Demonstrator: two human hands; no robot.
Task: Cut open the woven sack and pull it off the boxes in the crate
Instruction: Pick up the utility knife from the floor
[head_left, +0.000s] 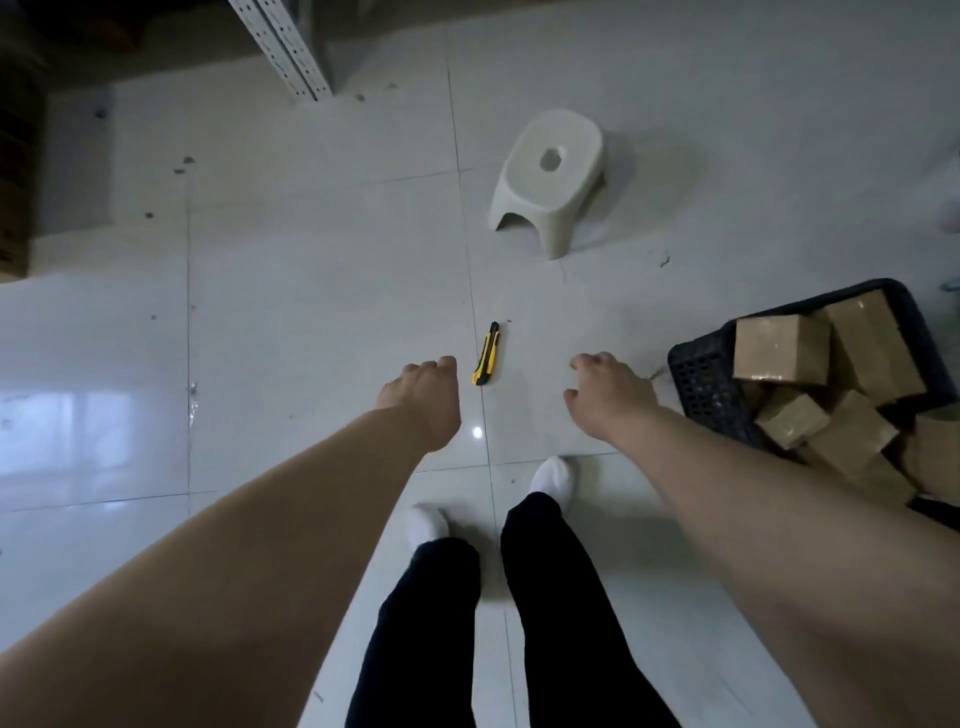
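Note:
A yellow and black utility knife (486, 353) lies on the tiled floor between my two hands, touched by neither. My left hand (423, 397) hangs just left of it with fingers curled and holds nothing. My right hand (605, 392) hovers to the knife's right, fingers loosely bent, also holding nothing. A black perforated crate (706, 379) stands at the right, filled with several brown cardboard boxes (782, 349). No woven sack is in view.
A white plastic stool (550, 179) stands on the floor beyond the knife. A metal shelf upright (283, 49) rises at the top left. My feet in white socks (553, 480) stand below the hands on the glossy tiles.

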